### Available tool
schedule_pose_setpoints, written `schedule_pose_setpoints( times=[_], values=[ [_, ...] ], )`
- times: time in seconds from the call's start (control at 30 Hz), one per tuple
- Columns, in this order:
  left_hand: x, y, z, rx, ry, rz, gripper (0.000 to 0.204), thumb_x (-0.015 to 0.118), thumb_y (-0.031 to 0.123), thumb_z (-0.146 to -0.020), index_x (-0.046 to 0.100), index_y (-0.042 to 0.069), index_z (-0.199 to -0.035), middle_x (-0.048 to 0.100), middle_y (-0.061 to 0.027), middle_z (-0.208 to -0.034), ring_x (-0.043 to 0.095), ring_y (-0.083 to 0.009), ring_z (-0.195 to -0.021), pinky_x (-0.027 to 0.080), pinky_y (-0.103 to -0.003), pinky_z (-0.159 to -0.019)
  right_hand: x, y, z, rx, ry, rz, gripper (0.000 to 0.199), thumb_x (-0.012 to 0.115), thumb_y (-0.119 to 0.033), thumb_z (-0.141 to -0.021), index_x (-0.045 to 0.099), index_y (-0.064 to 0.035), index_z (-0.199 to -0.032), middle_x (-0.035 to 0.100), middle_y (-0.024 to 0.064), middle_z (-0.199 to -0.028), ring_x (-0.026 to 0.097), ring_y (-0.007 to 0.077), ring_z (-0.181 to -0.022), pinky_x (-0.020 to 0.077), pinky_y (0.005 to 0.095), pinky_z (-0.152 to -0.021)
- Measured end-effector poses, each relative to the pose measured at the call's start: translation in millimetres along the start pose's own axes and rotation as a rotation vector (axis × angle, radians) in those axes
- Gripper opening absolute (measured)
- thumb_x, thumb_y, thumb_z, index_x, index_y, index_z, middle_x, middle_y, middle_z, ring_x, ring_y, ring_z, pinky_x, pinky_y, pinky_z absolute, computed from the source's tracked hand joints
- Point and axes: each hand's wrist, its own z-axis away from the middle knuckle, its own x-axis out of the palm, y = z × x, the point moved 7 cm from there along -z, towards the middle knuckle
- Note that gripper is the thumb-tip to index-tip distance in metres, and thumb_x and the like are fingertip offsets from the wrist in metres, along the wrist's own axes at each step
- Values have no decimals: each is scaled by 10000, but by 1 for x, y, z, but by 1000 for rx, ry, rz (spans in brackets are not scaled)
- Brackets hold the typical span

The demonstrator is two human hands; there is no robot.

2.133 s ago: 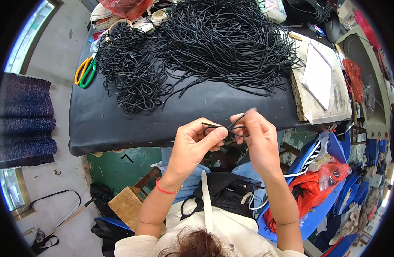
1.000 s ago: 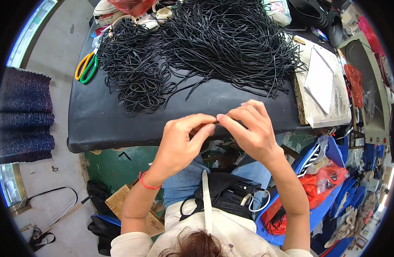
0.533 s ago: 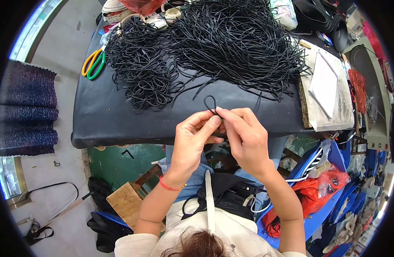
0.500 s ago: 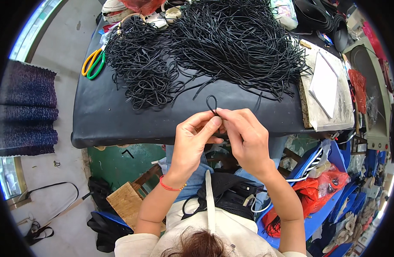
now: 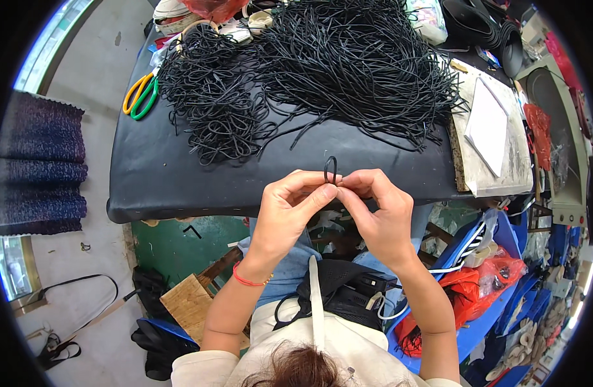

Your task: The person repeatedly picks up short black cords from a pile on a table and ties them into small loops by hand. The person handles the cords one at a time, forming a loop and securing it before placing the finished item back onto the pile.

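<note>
A thin black cord (image 5: pixel 331 169) is bent into a small upright loop above my fingertips. My left hand (image 5: pixel 290 209) pinches it from the left between thumb and fingers. From the other side, the thumb and forefinger of my right hand (image 5: pixel 378 209) close on the same cord, with the fingertips of both hands touching or nearly so. The crossing or knot under the loop is hidden by my fingers. Beyond my hands lie a big heap of loose black cords (image 5: pixel 354 71) and, to its left, a smaller pile of looped cords (image 5: pixel 219 103).
The black-covered table (image 5: pixel 180 184) carries yellow-and-green-handled scissors (image 5: pixel 141 95) at the left. At right lies a stone slab (image 5: pixel 510 148) with a white sheet (image 5: pixel 488 128). A blue bin (image 5: pixel 470 332) with red plastic bags (image 5: pixel 451 297) stands by my right arm; a wooden stool (image 5: pixel 188 306) is at lower left.
The loop has turned more upright and narrower and shifted slightly right. My right hand has moved down from the top of the cord to pinch beside my left; a trailing cord end no longer shows.
</note>
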Motion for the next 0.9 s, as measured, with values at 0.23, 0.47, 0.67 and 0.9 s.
schedule_pose_setpoints(
  times=[0.23,0.47,0.67,0.9],
  values=[
    [-7,-2,-3,-110,-35,65,181,616,85,-837,634,-3,-995,625,-19,-801,554,-60,-729,454,-195,-660,-4,-10,-1,-136,5,167,118,642,18,-729,599,-2,-837,590,96,-746,582,222,-640,467,298,-554],
    [-2,2,-1,40,-19,-22,183,584,103,-864,620,3,-1014,615,-49,-904,569,-84,-766,470,-221,-699,6,-10,3,-155,-30,152,123,644,0,-734,607,-3,-852,583,96,-744,573,233,-646,466,319,-574],
    [-14,2,-4,-96,14,305,204,505,131,-913,559,13,-1071,609,-55,-914,591,-98,-804,488,-234,-736,-17,-3,4,-168,16,271,166,655,-8,-738,633,-24,-902,599,101,-772,590,235,-644,475,302,-567],
    [-2,-4,-1,-82,8,-43,246,466,122,-931,534,-36,-1106,602,-54,-921,581,-90,-782,501,-237,-730,-5,-24,-1,-425,-30,483,187,616,-18,-703,626,-25,-890,547,56,-757,537,193,-653,431,300,-563]
  ],
)
